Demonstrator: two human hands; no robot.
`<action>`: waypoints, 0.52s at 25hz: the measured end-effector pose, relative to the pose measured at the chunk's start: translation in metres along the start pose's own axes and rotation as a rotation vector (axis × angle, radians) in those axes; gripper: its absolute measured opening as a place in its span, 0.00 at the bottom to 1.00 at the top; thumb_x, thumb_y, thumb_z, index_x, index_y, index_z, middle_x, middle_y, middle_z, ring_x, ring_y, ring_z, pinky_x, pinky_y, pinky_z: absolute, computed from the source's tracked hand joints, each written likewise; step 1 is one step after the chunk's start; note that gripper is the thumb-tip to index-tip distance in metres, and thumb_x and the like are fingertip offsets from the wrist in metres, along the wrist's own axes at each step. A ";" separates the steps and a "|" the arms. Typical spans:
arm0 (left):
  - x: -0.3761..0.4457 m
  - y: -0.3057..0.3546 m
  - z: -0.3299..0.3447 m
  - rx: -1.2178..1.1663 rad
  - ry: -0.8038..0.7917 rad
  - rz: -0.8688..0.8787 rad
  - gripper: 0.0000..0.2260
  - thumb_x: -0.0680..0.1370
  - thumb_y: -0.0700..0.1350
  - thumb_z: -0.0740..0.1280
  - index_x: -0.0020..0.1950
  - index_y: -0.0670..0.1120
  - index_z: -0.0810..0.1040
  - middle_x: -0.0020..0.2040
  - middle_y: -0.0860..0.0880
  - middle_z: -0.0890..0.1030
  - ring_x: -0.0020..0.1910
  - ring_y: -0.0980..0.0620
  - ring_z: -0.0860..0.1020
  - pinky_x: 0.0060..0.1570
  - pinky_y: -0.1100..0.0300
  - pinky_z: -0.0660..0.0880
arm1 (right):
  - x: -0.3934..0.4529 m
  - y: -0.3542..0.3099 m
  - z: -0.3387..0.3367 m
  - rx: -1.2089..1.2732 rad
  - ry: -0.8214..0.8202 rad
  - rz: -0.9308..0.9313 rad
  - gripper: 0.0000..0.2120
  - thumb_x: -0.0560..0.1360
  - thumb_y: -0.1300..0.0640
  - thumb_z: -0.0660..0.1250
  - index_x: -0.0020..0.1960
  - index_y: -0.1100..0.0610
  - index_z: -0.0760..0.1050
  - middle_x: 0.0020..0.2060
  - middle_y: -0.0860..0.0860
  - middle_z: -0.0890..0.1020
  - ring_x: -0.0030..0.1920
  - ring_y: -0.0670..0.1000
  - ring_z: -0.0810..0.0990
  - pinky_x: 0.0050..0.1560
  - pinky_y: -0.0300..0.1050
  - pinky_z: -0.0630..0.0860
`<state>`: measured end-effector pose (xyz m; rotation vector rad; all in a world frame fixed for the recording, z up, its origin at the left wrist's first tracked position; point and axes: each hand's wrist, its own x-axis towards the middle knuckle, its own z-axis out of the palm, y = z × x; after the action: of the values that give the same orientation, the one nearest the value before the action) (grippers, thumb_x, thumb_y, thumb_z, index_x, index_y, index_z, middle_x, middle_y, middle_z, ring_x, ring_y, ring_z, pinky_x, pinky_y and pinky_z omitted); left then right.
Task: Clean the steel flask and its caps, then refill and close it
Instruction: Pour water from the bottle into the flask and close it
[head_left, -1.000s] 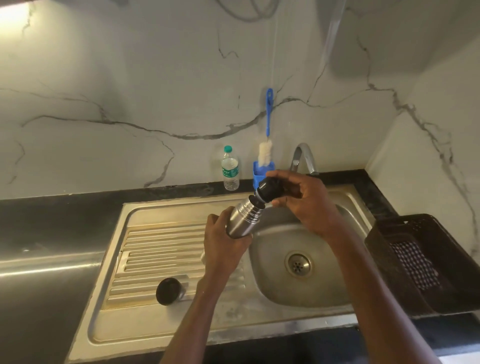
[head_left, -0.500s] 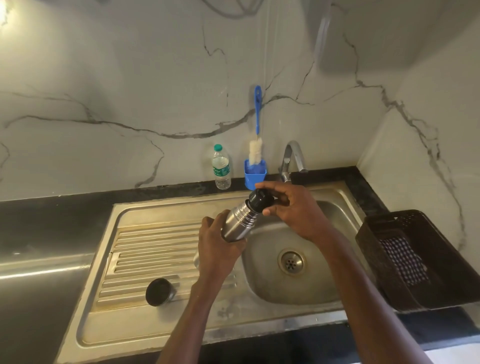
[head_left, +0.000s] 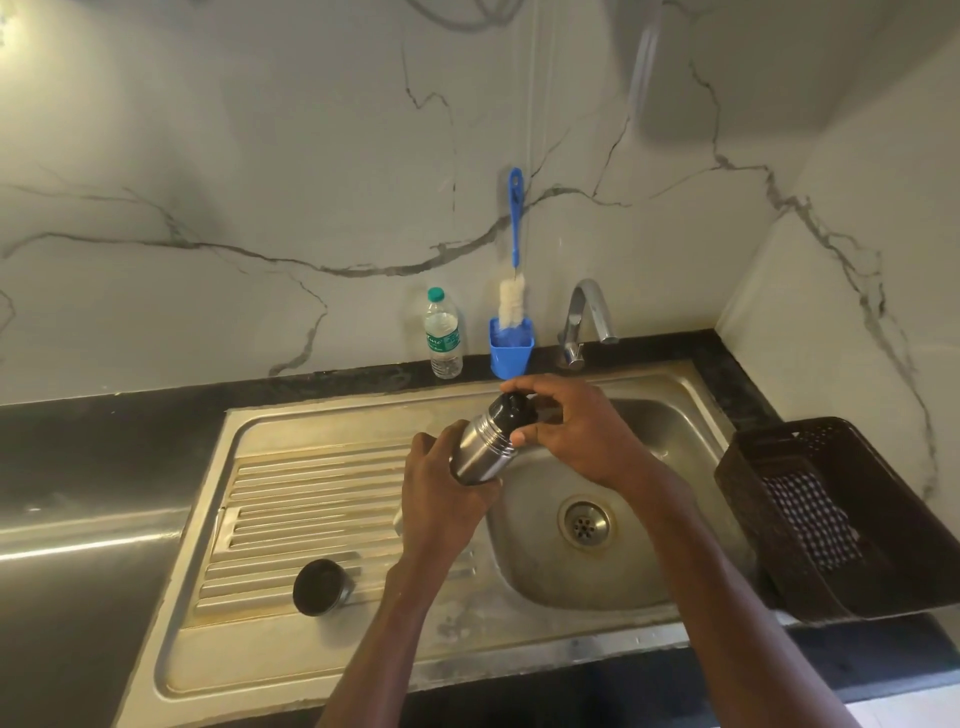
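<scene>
My left hand (head_left: 441, 493) grips the body of the steel flask (head_left: 480, 449), which tilts up to the right above the sink's left rim. A black inner cap (head_left: 514, 408) sits on the flask's mouth, and my right hand (head_left: 576, 431) curls its fingers and thumb round that cap. A second cap (head_left: 319, 587), steel outside and dark inside, lies on the ribbed drainboard (head_left: 311, 493) in front of my left forearm.
The steel sink (head_left: 649, 431) with its drain (head_left: 584, 522) lies below my right arm. Behind it stand a tap (head_left: 587, 312), a blue cup (head_left: 511, 348) with a bottle brush (head_left: 514, 249), and a plastic water bottle (head_left: 443, 332). A dark basket (head_left: 779, 519) holding a checked cloth sits right.
The cap, off the mouth a second ago, now sits down on the flask's neck under my right hand. Both hands and flask stay over the sink's left rim.
</scene>
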<state>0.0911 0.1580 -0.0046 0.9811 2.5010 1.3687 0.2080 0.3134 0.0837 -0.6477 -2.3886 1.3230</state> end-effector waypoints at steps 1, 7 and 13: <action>0.001 -0.001 0.000 0.009 -0.002 0.000 0.35 0.62 0.47 0.81 0.69 0.55 0.78 0.51 0.55 0.73 0.45 0.51 0.77 0.44 0.52 0.79 | 0.000 -0.001 0.002 -0.048 0.012 -0.004 0.25 0.72 0.60 0.79 0.68 0.50 0.79 0.59 0.48 0.83 0.58 0.45 0.82 0.63 0.48 0.80; 0.004 -0.003 -0.003 0.038 -0.005 0.010 0.35 0.62 0.47 0.80 0.70 0.56 0.78 0.51 0.54 0.73 0.46 0.50 0.77 0.46 0.48 0.80 | 0.000 -0.002 0.007 -0.116 -0.061 0.001 0.30 0.75 0.49 0.77 0.74 0.48 0.72 0.66 0.48 0.77 0.65 0.46 0.77 0.66 0.46 0.75; 0.007 -0.006 -0.005 0.051 -0.014 0.010 0.37 0.63 0.47 0.82 0.71 0.54 0.78 0.53 0.53 0.74 0.48 0.49 0.78 0.47 0.50 0.79 | 0.004 -0.003 0.011 -0.177 -0.051 -0.022 0.29 0.75 0.46 0.76 0.74 0.49 0.73 0.65 0.49 0.78 0.64 0.48 0.78 0.68 0.52 0.76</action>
<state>0.0809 0.1564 -0.0052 1.0104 2.5356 1.3021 0.1984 0.3061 0.0806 -0.6402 -2.5677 1.1409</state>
